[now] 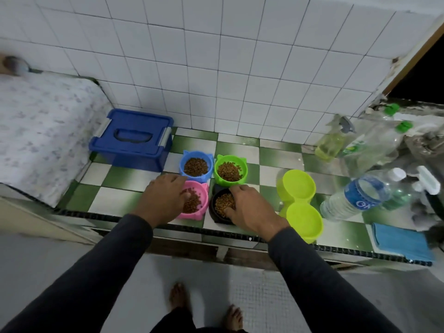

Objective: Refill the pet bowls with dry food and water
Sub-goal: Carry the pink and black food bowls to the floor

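Seemingly the dry-food step is close to done: four small plastic bowls sit in a tight square on the green-and-white checked tile counter (120,179), each holding brown kibble. Taking the round black plastic bowl (222,205) as the landmark, the pink cat-eared plastic bowl (195,200) stands just to its left, the bright green cat-eared plastic bowl (231,169) just behind it, and the blue cat-eared plastic bowl (196,166) behind and to the left. The left hand (163,198) rests over the pink bowl's near-left rim with fingers curled down into the kibble; the right hand (249,207) lies over the black bowl's right rim, fingers likewise dipping into the food. Whether either hand pinches any kibble cannot be told; both look loosely curled, perhaps levelling the heaps. Just right of the black bowl, the lime-green plastic double feeder (300,203) shows two empty wells, so water likely comes next, which calls for lifting the clear plastic water bottle with the blue label (358,195) lying on its side further right and unscrewing its white cap. Well to the left and behind the black bowl, the blue lidded plastic storage box (132,138) is closed. The kibble looks dry, small and loose, filling each bowl roughly level.
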{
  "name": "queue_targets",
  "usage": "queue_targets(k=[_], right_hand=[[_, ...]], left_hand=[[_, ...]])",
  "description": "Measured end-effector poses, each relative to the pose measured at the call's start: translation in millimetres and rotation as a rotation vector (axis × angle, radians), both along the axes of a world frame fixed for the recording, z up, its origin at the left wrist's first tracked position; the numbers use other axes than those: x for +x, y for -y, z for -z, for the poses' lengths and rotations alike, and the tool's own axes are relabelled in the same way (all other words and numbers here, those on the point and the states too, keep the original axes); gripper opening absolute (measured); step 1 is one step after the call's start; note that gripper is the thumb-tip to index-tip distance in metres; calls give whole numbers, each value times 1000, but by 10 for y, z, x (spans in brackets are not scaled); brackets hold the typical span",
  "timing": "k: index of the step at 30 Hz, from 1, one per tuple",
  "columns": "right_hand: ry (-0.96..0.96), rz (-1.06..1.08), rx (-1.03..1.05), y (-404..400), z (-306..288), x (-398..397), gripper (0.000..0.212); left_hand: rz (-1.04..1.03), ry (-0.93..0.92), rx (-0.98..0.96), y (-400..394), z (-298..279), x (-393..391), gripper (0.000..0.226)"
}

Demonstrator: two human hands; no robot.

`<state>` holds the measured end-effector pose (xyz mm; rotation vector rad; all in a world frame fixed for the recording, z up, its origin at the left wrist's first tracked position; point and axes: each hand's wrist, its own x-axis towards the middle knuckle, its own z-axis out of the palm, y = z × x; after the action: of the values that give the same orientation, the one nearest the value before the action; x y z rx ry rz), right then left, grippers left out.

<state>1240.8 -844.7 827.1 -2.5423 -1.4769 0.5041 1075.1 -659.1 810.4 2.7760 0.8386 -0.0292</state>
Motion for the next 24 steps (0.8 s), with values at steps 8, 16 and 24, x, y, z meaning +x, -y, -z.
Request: queue_targets(k=[8,16,24], right_hand=[[-89,166,-69,-303,400,-203,54],[-203,497,-90,-338,858,-275,57],[-265,672,-64,-280,1143,-246,64]], left_hand=[[10,-101,-71,-344,466,-185,41],[-31,-43,-241,-574,864,-275,42],[-81,21,-354,-583,1043,-169,40]])
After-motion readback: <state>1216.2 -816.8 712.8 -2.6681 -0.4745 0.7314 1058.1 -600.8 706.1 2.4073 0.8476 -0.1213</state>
